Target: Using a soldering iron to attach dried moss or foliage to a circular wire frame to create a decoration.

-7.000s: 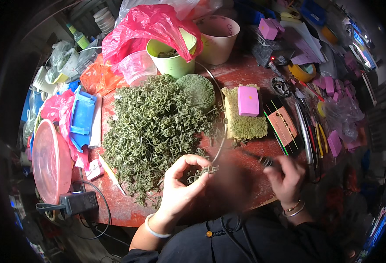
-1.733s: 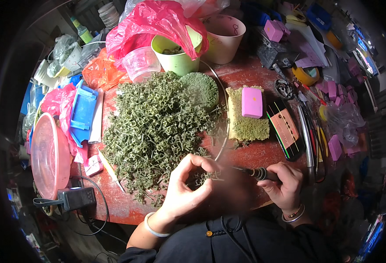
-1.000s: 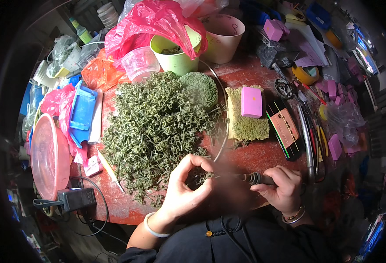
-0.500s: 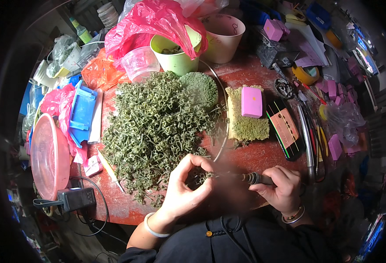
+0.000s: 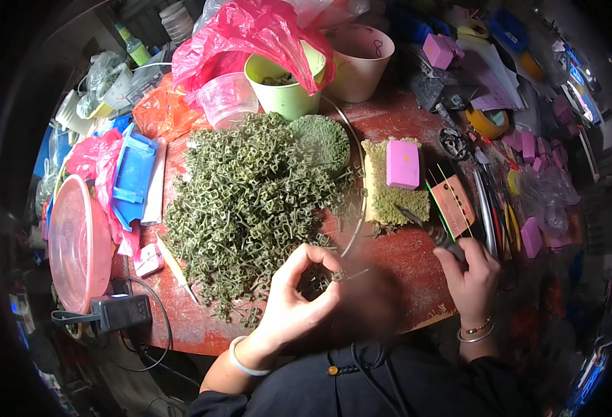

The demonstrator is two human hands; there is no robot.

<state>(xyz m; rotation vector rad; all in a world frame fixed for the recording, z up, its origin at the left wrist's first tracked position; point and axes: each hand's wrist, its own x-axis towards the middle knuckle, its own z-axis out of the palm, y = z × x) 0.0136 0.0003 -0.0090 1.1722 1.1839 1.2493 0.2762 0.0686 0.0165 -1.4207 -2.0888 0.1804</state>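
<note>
A big heap of small green pieces covers the middle of the red table. My left hand pinches one small green piece between thumb and forefinger at the heap's near edge. My right hand grips a dark pen-like tool by its handle. The tool's tip rests at the near edge of a green sponge pad. A pink block lies on that pad.
A green cup, a clear cup, a beige pot and a pink plastic bag stand behind the heap. At left lie a pink lid, a blue tray and a black adapter. Tools and pink blocks crowd the right side.
My right hand has swung the tool away from the piece in my left hand, up and to the right, onto the green pad. The left hand has stayed in place.
</note>
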